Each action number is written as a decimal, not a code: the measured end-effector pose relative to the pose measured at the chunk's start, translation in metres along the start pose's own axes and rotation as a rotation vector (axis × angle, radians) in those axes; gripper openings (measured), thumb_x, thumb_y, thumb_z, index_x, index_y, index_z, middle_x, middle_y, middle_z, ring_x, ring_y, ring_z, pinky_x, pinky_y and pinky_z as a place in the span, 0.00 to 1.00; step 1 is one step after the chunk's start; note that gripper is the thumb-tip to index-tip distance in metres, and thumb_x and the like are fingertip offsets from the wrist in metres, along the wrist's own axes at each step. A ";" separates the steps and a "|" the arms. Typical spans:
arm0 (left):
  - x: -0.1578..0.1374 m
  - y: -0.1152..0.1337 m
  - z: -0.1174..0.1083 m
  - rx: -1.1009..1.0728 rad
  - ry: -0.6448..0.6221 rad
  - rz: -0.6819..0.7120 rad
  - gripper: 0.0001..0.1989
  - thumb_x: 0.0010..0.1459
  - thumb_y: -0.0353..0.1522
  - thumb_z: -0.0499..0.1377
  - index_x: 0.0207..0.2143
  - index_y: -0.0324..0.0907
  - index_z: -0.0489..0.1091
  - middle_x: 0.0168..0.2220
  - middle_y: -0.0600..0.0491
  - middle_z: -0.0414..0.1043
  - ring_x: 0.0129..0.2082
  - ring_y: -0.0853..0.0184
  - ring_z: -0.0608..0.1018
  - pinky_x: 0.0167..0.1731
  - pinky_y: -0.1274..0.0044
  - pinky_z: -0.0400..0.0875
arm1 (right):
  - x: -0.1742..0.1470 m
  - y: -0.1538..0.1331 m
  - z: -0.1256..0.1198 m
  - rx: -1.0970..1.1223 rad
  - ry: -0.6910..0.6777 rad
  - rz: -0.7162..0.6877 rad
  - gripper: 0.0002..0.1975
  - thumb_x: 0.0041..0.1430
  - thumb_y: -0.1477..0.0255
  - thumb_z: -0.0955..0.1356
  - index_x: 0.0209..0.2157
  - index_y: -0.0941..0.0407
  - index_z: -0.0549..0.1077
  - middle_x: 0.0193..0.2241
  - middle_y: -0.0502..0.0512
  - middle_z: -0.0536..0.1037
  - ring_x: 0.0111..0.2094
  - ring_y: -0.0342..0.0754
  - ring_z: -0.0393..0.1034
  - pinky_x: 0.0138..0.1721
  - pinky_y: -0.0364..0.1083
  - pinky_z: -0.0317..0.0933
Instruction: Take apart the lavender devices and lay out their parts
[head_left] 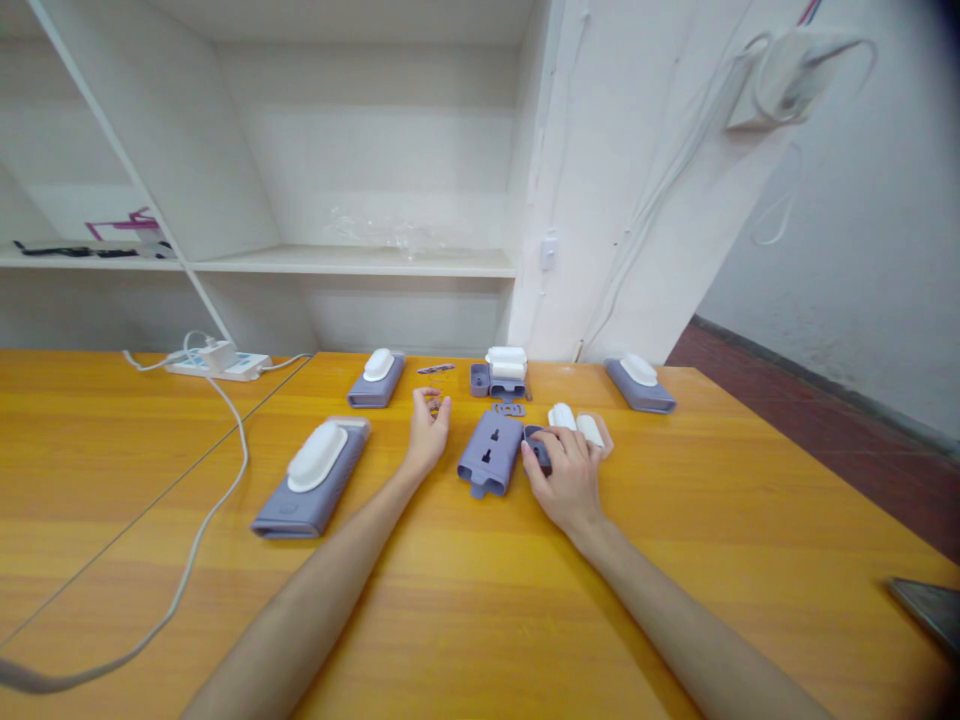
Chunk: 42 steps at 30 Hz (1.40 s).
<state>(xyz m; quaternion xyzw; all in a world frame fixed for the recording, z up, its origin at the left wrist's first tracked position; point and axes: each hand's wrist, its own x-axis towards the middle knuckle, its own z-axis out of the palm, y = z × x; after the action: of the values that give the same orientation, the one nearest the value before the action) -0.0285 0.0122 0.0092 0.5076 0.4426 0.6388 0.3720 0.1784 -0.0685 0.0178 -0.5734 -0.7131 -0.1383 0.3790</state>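
Note:
My left hand (429,432) rests on the table with its fingers curled together; whatever they pinch is too small to make out. Just beyond it lie some small thin parts (436,369). My right hand (566,480) grips a small purple-grey plastic box (537,446), and its fingers hide part of it. Between the hands lies a purple-grey plastic housing (490,450) with two keyhole-shaped slots. White rounded pieces (576,420) lie right behind my right hand. A flat purple-grey plate (509,409) touches or nearly touches the housing's far end.
Purple-grey units with white oval tops stand at left (311,478), back left (377,378) and back right (641,384). Another housing with white pieces (507,365) is at the back. A power strip (219,362) and a white cable (241,450) lie left. A dark device (926,605) sits far right.

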 end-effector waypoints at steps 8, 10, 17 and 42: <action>-0.019 0.008 0.005 0.804 -0.259 0.637 0.15 0.63 0.32 0.48 0.52 0.46 0.61 0.39 0.52 0.69 0.34 0.70 0.72 0.35 0.78 0.67 | -0.001 0.002 -0.001 0.112 0.074 -0.024 0.15 0.60 0.64 0.62 0.45 0.57 0.67 0.41 0.59 0.73 0.45 0.54 0.64 0.47 0.53 0.49; -0.019 0.005 0.003 0.923 -0.280 0.737 0.17 0.63 0.31 0.48 0.54 0.47 0.60 0.40 0.51 0.69 0.38 0.69 0.73 0.35 0.79 0.68 | -0.001 0.003 0.000 0.145 0.108 -0.042 0.19 0.59 0.64 0.63 0.50 0.58 0.64 0.42 0.60 0.73 0.45 0.54 0.64 0.48 0.54 0.49; -0.016 0.005 -0.004 1.110 -0.254 1.045 0.22 0.61 0.27 0.50 0.57 0.52 0.58 0.39 0.50 0.67 0.37 0.67 0.71 0.34 0.77 0.68 | -0.001 0.001 0.002 0.271 0.080 -0.148 0.30 0.59 0.67 0.64 0.61 0.56 0.51 0.47 0.59 0.73 0.48 0.53 0.66 0.51 0.54 0.50; -0.016 0.011 0.000 1.014 -0.224 1.141 0.14 0.59 0.33 0.55 0.48 0.44 0.66 0.37 0.48 0.71 0.36 0.64 0.70 0.37 0.71 0.64 | 0.001 0.006 0.009 0.437 0.176 -0.057 0.24 0.58 0.70 0.67 0.56 0.53 0.61 0.39 0.56 0.75 0.42 0.51 0.68 0.46 0.53 0.59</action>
<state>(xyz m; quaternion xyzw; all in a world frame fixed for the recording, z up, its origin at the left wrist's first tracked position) -0.0256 -0.0066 0.0142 0.8272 0.3106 0.3958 -0.2502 0.1806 -0.0602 0.0109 -0.4429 -0.7064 -0.0407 0.5506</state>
